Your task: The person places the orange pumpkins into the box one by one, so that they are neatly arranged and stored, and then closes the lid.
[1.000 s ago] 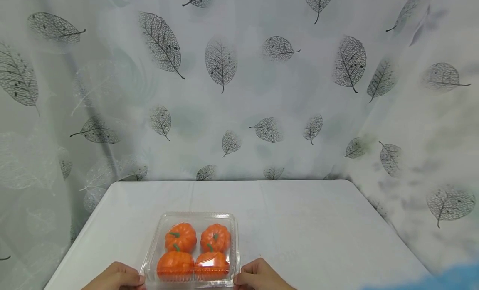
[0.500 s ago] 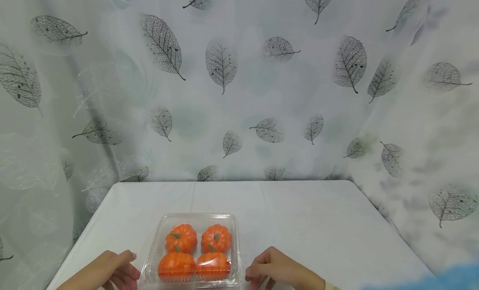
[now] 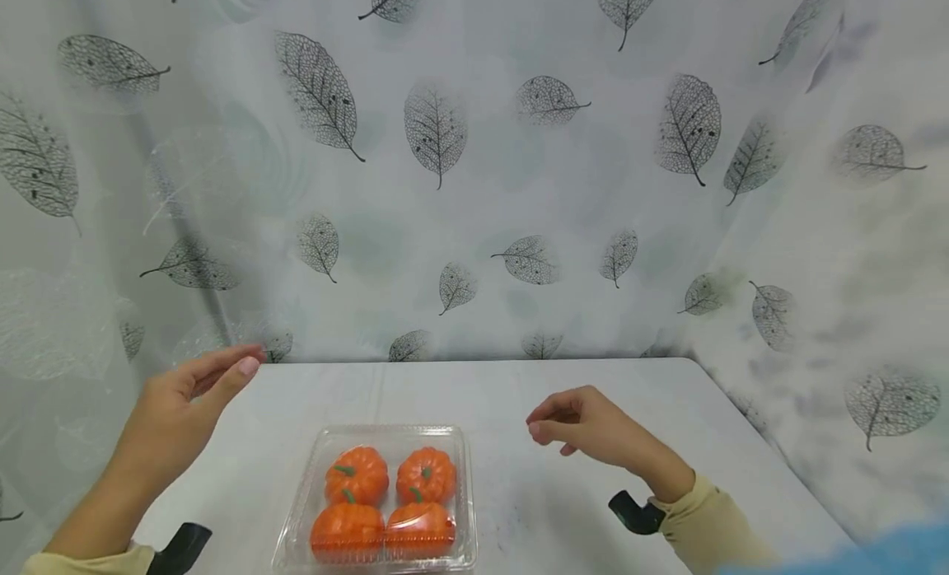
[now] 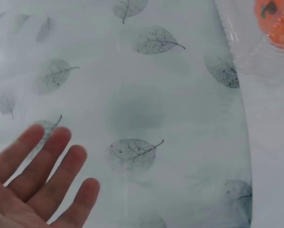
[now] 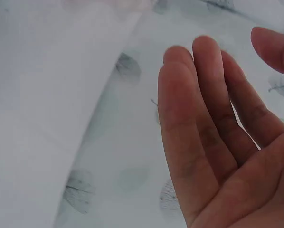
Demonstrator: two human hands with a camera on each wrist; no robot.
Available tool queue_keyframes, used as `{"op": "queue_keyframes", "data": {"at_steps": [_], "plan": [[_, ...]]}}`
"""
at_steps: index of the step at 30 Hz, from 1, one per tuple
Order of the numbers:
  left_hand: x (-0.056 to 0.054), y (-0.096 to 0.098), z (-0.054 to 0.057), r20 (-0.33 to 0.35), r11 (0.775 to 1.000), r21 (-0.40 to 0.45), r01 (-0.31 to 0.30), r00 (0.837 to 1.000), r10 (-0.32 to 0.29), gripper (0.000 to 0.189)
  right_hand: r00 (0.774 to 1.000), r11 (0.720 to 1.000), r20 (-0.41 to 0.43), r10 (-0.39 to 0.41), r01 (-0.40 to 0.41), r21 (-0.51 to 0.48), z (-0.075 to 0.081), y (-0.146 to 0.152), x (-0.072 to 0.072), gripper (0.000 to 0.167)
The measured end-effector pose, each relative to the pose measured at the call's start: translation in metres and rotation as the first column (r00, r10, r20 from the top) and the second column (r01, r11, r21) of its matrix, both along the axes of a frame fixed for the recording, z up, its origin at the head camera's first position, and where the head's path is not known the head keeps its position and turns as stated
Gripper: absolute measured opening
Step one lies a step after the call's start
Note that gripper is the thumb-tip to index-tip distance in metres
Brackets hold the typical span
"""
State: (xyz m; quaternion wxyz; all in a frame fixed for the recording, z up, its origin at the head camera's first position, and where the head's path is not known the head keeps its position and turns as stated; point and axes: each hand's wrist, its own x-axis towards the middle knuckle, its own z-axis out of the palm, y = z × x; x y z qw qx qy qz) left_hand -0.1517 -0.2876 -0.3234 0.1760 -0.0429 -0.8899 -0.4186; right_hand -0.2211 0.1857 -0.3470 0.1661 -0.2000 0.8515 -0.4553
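In the head view a clear plastic clamshell box (image 3: 465, 509) rests on the white table, lid down. Inside sit several small orange pumpkins (image 3: 357, 474) with green stems, in two rows. My left hand (image 3: 178, 410) is raised to the left of the box, apart from it, fingers loosely extended and holding nothing. On the other side my right hand (image 3: 589, 427) hovers above the table, relaxed and bare of any object. The left wrist view shows spread fingers (image 4: 61, 166) and a corner of the box at upper right. In the right wrist view the fingers (image 5: 184, 118) are slightly bent.
The white table (image 3: 623, 394) reaches back to a leaf-patterned curtain (image 3: 489, 171), which also hangs at both sides. Black wrist mounts (image 3: 636, 513) stick out by the sleeves. A blurred blue shape (image 3: 853, 554) lies at the lower right corner.
Both hands have let go of the box's front corners, then risen and drawn apart, the left up and leftward, the right up and rightward. The box has stayed in place.
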Motion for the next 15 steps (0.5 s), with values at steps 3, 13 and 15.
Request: {"op": "queue_keyframes", "data": {"at_steps": [3, 13, 15], "plan": [[-0.003, 0.014, 0.015, -0.097, 0.997, -0.017, -0.078, 0.992, 0.076, 0.040, 0.992, 0.999, -0.121, -0.030, 0.034, 0.032, 0.016, -0.001, -0.004, 0.024], [-0.017, 0.044, 0.037, -0.458, 0.982, -0.097, -0.163, 0.883, 0.101, 0.073, 0.875, 0.978, -0.462, -0.144, 0.198, 0.070, 0.046, -0.014, -0.014, 0.021], [-0.021, 0.047, 0.038, -0.481, 0.976, -0.142, -0.167, 0.873, 0.079, 0.084, 0.827, 0.971, -0.536, -0.169, 0.232, 0.051, 0.049, -0.016, -0.016, 0.022]]}}
